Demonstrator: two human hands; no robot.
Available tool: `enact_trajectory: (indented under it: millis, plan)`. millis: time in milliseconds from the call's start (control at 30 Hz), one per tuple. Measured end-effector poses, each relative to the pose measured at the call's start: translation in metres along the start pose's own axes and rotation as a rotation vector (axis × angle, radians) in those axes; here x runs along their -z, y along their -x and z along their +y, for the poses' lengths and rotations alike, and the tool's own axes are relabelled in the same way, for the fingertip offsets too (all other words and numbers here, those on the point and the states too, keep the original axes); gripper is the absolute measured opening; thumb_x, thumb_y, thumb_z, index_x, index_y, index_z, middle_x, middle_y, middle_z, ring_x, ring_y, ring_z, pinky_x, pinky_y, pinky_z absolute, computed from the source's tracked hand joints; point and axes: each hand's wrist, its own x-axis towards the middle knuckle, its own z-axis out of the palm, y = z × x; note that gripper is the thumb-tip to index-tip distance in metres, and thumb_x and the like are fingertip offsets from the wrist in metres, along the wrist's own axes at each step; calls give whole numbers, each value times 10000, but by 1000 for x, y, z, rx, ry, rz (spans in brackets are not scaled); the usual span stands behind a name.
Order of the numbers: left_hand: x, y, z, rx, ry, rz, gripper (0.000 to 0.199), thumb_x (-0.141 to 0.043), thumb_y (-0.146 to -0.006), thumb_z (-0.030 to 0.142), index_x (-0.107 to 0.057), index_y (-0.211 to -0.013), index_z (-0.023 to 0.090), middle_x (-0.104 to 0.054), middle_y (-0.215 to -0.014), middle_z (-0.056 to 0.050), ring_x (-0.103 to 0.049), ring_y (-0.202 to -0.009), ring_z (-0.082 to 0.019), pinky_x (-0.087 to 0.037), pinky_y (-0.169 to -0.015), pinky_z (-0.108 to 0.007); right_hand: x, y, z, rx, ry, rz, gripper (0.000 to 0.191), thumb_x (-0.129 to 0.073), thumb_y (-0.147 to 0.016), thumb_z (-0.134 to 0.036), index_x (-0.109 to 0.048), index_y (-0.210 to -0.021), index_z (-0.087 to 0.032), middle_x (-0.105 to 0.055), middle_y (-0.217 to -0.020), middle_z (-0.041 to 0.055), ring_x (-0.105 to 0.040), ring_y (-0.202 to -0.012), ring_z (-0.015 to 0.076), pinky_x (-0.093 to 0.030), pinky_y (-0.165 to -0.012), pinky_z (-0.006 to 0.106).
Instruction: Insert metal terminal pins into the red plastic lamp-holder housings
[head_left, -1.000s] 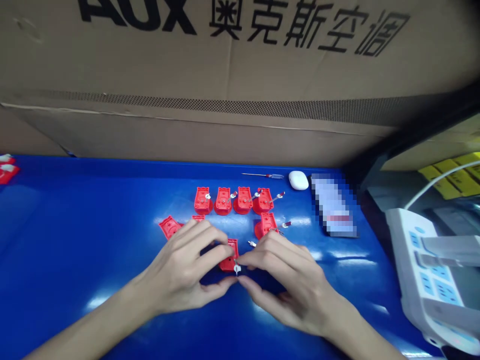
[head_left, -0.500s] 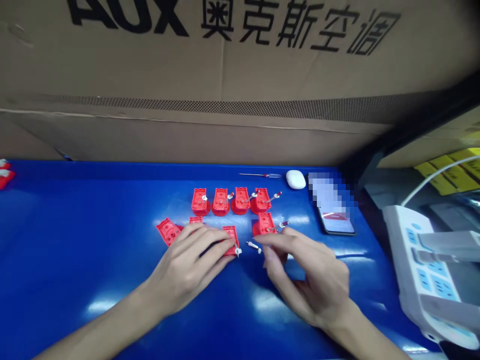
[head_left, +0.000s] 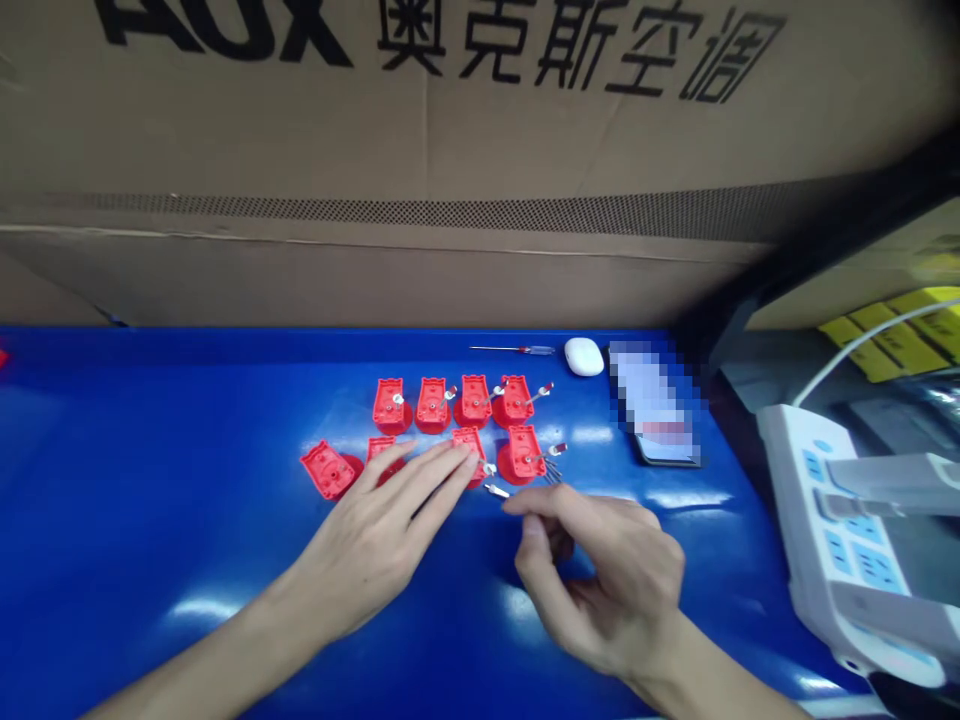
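Note:
My left hand (head_left: 390, 530) stretches over the blue table with its fingers extended, its fingertips at the left side of a small red plastic housing (head_left: 468, 442). A white-tipped pin lies across that housing. Partly behind the same hand is another red housing (head_left: 381, 445), and a tilted red housing (head_left: 328, 470) lies to its left. My right hand (head_left: 607, 580) hovers low, index finger and thumb apart, nothing visible between them. Just beyond its index fingertip lies a small white part (head_left: 496, 491). Above it sits a red housing with a pin (head_left: 525, 452).
Several red housings (head_left: 433, 403) stand in a back row. Behind them are a screwdriver (head_left: 525, 350), a white rounded case (head_left: 583, 357) and a phone (head_left: 664, 410). A white power strip (head_left: 817, 500) is at the right. A large cardboard box (head_left: 337, 280) stands behind the table.
The red housing under my left fingertips has moved back, into line beside the one at its right. My left fingers have straightened. My right hand stays near the small white part.

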Motion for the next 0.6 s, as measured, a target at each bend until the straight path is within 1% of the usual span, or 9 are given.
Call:
enact_trajectory:
  millis: [67, 133, 200, 333, 400, 500, 600]
  plan:
    - [1, -1, 0, 0, 3, -20, 637, -461, -1074, 14, -412, -1701, 118, -482, -1731, -167, -483, -1609, -307, -357, -1339, -546, -1, 2, -1, 11, -10, 29, 210, -565, -935, -61, -683, -1015, -215, -632, -625, -60, -542, -432, 111, -432, -497, 271]
    - [3, -3, 0, -5, 0, -29, 644, -451, -1073, 15, -406, -1706, 125, -453, -1747, -162, -462, -1625, -301, -336, -1361, -549, -3, 4, -1, 21, -32, 37, 215, -565, -916, -56, -667, -1015, -217, -667, -654, -49, -575, -456, 116, -441, -504, 272]
    - [5, -5, 0, -21, -11, -31, 641, -451, -1074, 17, -403, -1706, 115, -428, -1760, -160, -443, -1638, -296, -316, -1379, -545, -5, 6, -1, 30, -59, 16, 229, -559, -907, -50, -660, -1031, -214, -674, -655, -48, -609, -472, 121, -451, -507, 272]
    - [8, -6, 0, -54, -41, -31, 643, -462, -1068, 12, -385, -1703, 64, -373, -1785, -172, -394, -1664, -294, -268, -1408, -538, -6, 7, -4, 41, -86, -32, 247, -544, -891, -41, -650, -1024, -220, -669, -650, -40, -631, -486, 132, -451, -497, 283]
    - [9, -7, 1, -79, -45, -35, 643, -468, -1063, 16, -384, -1700, 48, -361, -1789, -175, -373, -1675, -295, -256, -1416, -534, -4, 8, -7, 72, -78, -32, 249, -542, -858, -41, -649, -991, -223, -666, -645, -31, -620, -486, 141, -474, -511, 293]
    - [10, -7, 3, -121, -45, -47, 642, -461, -1054, 11, -385, -1692, 25, -363, -1787, -179, -354, -1682, -304, -275, -1413, -540, -2, 10, -11, 137, -83, -17, 264, -536, -793, -49, -653, -955, -222, -618, -595, -40, -559, -451, 140, -476, -504, 303]
    - [11, -8, 5, -125, -56, -51, 642, -457, -1054, 16, -382, -1691, 19, -353, -1790, -182, -345, -1685, -312, -294, -1407, -547, -2, 10, -11, 155, -107, -14, 314, -541, -761, -40, -665, -988, -217, -603, -593, -42, -545, -450, 145, -484, -498, 308]
